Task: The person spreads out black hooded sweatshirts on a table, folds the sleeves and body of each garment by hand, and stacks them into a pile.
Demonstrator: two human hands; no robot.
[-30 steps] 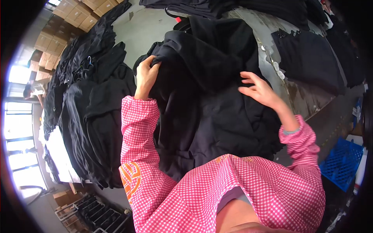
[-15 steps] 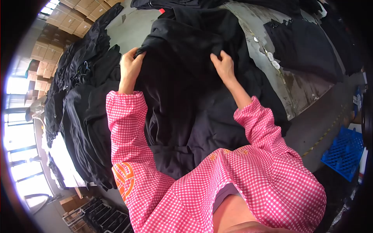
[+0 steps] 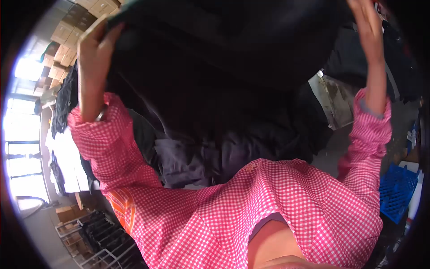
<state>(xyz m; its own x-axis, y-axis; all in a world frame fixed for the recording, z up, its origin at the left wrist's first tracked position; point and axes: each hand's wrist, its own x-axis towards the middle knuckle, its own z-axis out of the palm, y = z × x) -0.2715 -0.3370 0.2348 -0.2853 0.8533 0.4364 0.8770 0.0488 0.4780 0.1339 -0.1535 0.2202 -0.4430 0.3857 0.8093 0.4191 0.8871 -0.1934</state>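
A large black garment [image 3: 224, 58] is lifted and spread between my raised hands, filling the upper middle of the view. My left hand [image 3: 96, 49] pinches its upper left edge between thumb and fingers. At the top right, my right hand [image 3: 367, 22] is beside the garment's right side, its fingertips cut off by the frame's edge, so its grip is hidden. Below the raised cloth, more dark fabric [image 3: 188, 159] lies bunched in front of my body.
Cardboard boxes [image 3: 62, 31] are stacked at the upper left. Dark garments [image 3: 349, 54] lie on the table [image 3: 333, 98] at the right. A blue plastic crate [image 3: 396, 193] stands at the lower right, a metal rack [image 3: 103, 242] at the lower left.
Both hands have risen and moved apart, lifting and spreading the black garment. It now covers much of the table that showed before.
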